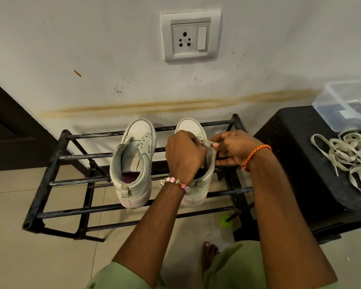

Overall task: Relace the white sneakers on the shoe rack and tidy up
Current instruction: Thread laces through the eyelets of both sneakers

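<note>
Sneakers sit side by side on the top rails of a black metal shoe rack [50, 155] at centre frame, toes toward a stained white wall.

At left of centre, the left sneaker [133, 161] stands unlaced, its tongue loose, its eyelets bare, its white upper scuffed and greying, with a dark insole showing inside.

Just right of it, the person's left hand [184, 152], a beaded bracelet at the wrist, curls over the throat of the right sneaker [198, 184], fingers closed on the upper near the eyelets. The right hand [230, 148], with an orange braided thread at the wrist, pinches the opposite flap of the same shoe. Whether a lace end sits between the fingers I cannot tell; the knuckles hide it.

At the right edge of the frame, flat off-white laces [346, 161] lie in a loose tangle on a textured black stool [300, 163], below a clear plastic box [346, 105].

The risks look modest. The shoes rest on thin round bars, so a firm tug could tip one through a gap. The heaped laces may knot when one is drawn free, and a skipped eyelet would mean starting over.
</note>
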The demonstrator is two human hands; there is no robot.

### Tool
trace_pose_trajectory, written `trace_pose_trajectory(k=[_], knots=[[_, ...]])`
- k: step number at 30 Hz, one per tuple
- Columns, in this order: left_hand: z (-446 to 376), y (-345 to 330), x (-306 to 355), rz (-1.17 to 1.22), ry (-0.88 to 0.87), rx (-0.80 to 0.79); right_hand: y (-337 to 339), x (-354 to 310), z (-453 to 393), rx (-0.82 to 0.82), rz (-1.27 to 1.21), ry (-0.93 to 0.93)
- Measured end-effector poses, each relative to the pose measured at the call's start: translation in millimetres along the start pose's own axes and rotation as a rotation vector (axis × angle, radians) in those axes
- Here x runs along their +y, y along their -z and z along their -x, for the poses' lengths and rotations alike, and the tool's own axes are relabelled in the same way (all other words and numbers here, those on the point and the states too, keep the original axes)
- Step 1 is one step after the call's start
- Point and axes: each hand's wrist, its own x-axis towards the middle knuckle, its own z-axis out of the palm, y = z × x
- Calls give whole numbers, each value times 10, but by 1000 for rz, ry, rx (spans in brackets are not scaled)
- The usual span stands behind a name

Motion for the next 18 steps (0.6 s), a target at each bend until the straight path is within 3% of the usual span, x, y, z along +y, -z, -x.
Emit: trace_pose_trajectory(k=[13, 18], knots=[[-18, 19, 13, -132, -54, -26, 13, 0, -3, 3, 27, -15], [-48, 23, -22, 6, -11, -88, 6, 2, 13, 16, 14, -2]])
